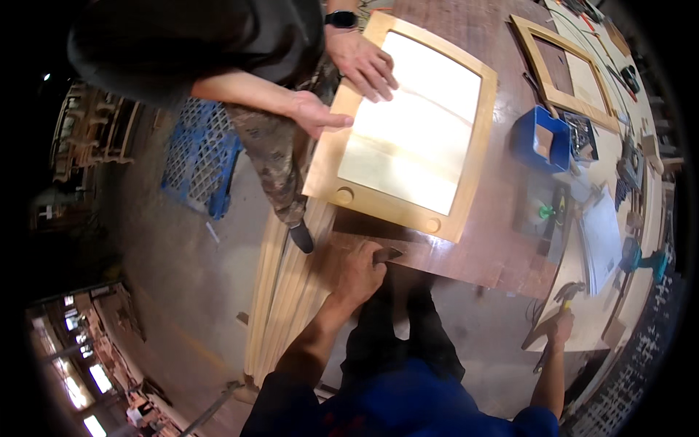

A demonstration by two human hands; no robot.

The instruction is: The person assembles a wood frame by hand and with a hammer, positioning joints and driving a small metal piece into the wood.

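Close to the table's near edge, my left hand (360, 278) is closed around a small dark piece (388, 255) with a pointed end; its kind is unclear. Off to the right, my right hand (561, 328) grips a hammer (567, 293) by its yellow handle, its head up over the bench edge. A framed wooden cabinet door (477, 171) with a pale panel lies tilted on the brown table (502, 247), with two round recesses along its near rail. A co-worker's hands (362, 67) rest on the door's left side and panel, just beyond my left hand.
A blue bin (521, 138) and a second wooden frame (545, 91) stand at the far right. Papers (600, 237) and a teal power drill (648, 264) lie on the right bench. Long wooden strips (280, 291) and a blue pallet (200, 156) are at left.
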